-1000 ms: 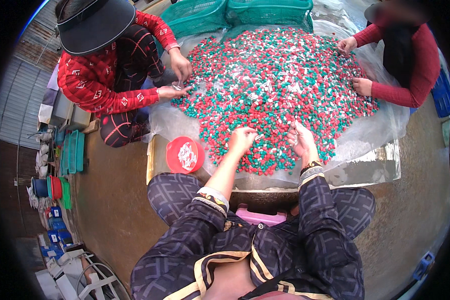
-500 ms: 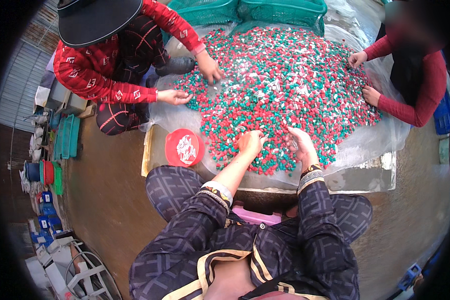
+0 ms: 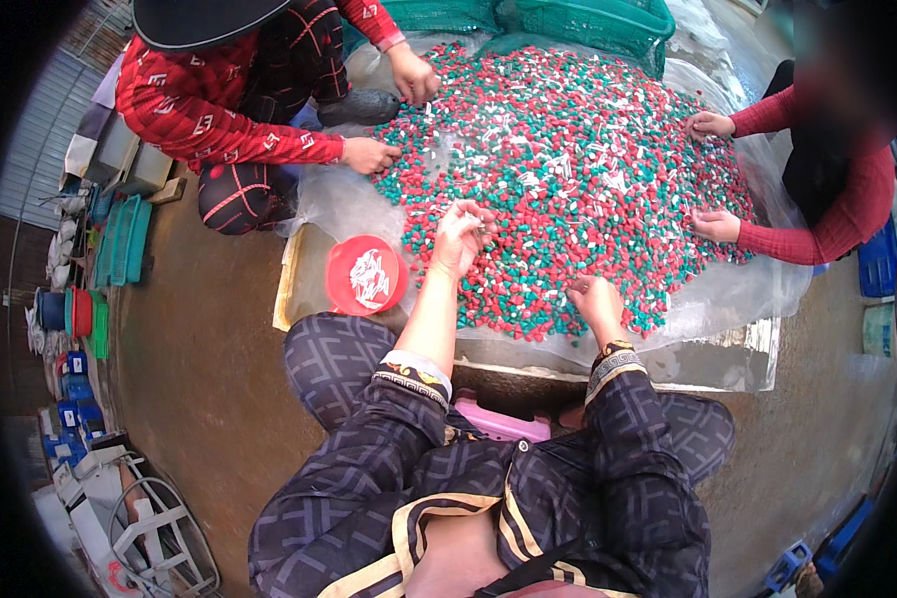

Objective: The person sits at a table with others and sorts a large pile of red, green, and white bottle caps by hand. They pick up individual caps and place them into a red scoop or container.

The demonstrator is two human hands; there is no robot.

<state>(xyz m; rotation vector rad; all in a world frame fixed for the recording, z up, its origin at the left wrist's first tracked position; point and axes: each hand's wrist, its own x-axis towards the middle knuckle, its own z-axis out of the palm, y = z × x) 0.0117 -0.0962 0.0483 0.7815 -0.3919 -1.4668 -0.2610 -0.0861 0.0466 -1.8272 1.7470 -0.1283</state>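
A wide heap of small red, green and white pebble-like pieces [image 3: 538,199] is spread before me, with thin white strips scattered through it. My left hand [image 3: 463,237] is raised over the heap's near left part, fingers curled in; what they hold, if anything, is too small to make out. At the near edge, my right hand [image 3: 598,304] reaches down to the pieces with its fingers drawn together, their tips partly hidden. Left of my left hand stands a red bowl [image 3: 339,284] containing several white strips [image 3: 371,279].
Clear plastic sheeting [image 3: 767,289] lies under the heap on a low table [image 3: 713,361]. A person in red [image 3: 219,130] works at the left, another person [image 3: 827,209] at the right. Green baskets [image 3: 593,25] stand behind. Below me is a pink stool [image 3: 503,424].
My left hand has moved left and farther over the heap, turning as it goes. My right hand has dipped toward the pieces. Both other people's hands have shifted too.
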